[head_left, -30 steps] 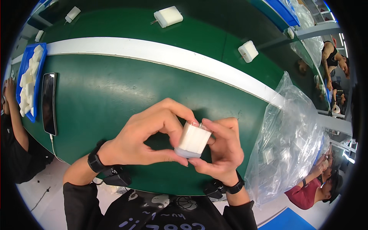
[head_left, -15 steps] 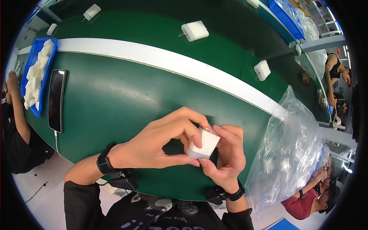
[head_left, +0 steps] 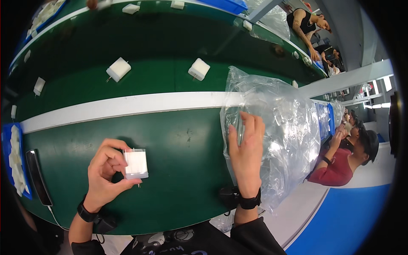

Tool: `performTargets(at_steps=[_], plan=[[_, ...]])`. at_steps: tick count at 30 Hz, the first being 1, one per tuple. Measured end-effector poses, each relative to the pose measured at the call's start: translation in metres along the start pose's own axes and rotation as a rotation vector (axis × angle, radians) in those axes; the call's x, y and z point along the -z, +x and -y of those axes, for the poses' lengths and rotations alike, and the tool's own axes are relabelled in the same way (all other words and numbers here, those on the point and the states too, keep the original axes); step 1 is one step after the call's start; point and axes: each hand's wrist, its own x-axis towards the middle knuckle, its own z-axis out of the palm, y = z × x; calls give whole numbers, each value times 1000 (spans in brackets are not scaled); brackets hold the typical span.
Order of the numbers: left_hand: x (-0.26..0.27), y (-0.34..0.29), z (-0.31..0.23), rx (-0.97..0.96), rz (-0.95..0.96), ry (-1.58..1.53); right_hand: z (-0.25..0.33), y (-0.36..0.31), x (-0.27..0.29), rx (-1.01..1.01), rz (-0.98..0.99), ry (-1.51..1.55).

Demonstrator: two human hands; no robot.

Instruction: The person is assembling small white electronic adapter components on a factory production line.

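My left hand [head_left: 104, 172] pinches a small white block in a clear square case [head_left: 137, 165] between thumb and fingers. Thin metal pins stick out of the case's lower edge. Over on the right, my right hand [head_left: 248, 151] reaches over the near edge of a large clear plastic bag [head_left: 284, 140], its thumb and fingers apart. Transparent film shows between them; whether they touch it I cannot tell. The bag lies crumpled on the right end of the green table [head_left: 178, 170].
Beyond a white rail [head_left: 127, 104], several similar white blocks [head_left: 119, 69] lie on a dark green surface. At the left are a phone [head_left: 38, 176] with a cable and a blue tray [head_left: 6, 148] of white pieces. People [head_left: 340, 163] sit at the right.
My right hand has let go of the block and moved right to the bag. My left hand keeps the block, now farther left. The view has turned right.
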Motion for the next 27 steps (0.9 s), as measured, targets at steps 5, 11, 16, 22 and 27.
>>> performTargets(at_steps=[5, 11, 16, 22, 27], plan=[[-5, 21, -5, 35, -45, 10, -22, -20, 19, -136, 107, -405], [-7, 96, -38, -39, -9, 47, -25, -33, 33, -152, 104, -363], [29, 134, -10, -269, -347, 1016, -14, -30, 43, -193, 100, -232], [40, 135, 13, -122, -320, 1155, 11, -34, 45, 7, 78, 265], [36, 107, 6, -126, -342, 415, 39, -29, 30, 285, 151, 374]])
